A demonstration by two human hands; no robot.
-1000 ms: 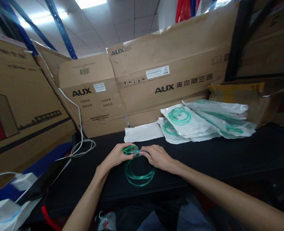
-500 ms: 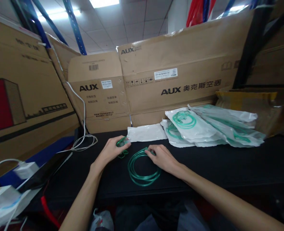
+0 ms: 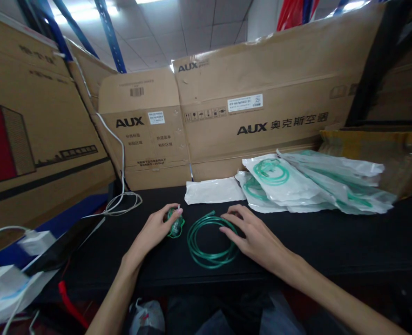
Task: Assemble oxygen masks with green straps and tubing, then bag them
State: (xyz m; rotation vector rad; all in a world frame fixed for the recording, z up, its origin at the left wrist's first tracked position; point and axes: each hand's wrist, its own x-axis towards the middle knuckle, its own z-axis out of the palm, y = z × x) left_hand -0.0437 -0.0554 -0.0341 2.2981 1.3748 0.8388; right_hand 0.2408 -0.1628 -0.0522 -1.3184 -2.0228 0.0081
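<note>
- The coil of green tubing (image 3: 208, 253) lies flat on the black surface (image 3: 331, 242), near its front edge and right in front of the person, between the two hands.
- Just left of the coil, a small green plastic piece (image 3: 174, 225) sits in the left hand (image 3: 151, 233). The fingers (image 3: 176, 212) are curled over it and clamped on it, holding it against the surface. Whether the piece joins the tubing cannot be told.
- The right hand (image 3: 258, 237) rests on the right side of the coil. Its fingers (image 3: 232, 231) are spread apart, their tips touching the loops, and they grip nothing.
- One loose tube end sticks up at the far side of the coil, between the hands.
- Behind the coil, near the back of the surface, a flat white pouch (image 3: 214, 190) lies alone.
- To its right, and touching it, is a stack of white pouches (image 3: 317, 184), fanned out, with green tubing coils showing through the clear faces.
- A looped white cable (image 3: 124, 204) lies at the left rear corner of the surface and runs up along the boxes.
- Large brown cardboard boxes (image 3: 261, 93) printed AUX stand upright behind the surface as a wall.
</note>
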